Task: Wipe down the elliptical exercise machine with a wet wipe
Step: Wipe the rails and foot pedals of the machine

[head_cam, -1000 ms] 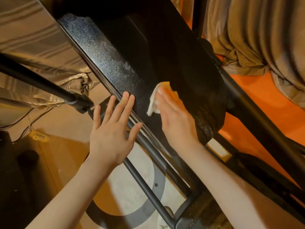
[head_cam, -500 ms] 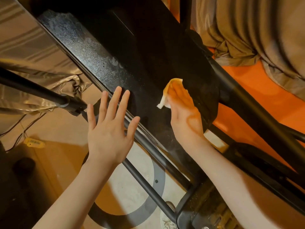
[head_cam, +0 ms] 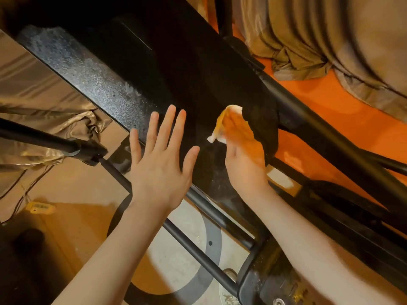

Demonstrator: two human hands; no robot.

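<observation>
Roughly midway is where the job is judged to stand. A wet wipe [head_cam: 222, 126] is pressed flat under the right hand [head_cam: 244, 155] against the black panel [head_cam: 176, 89] of the elliptical, at centre frame; the fingers lie fairly straight over it, though the fingertips are blurred. The left hand [head_cam: 158, 170] is held spread just beside it, fingers splayed, nothing gripped. Toward the upper left, a grey dusty film is seen on the panel, so that stretch and the frame tubes [head_cam: 198, 256] are likely left to wipe.
</observation>
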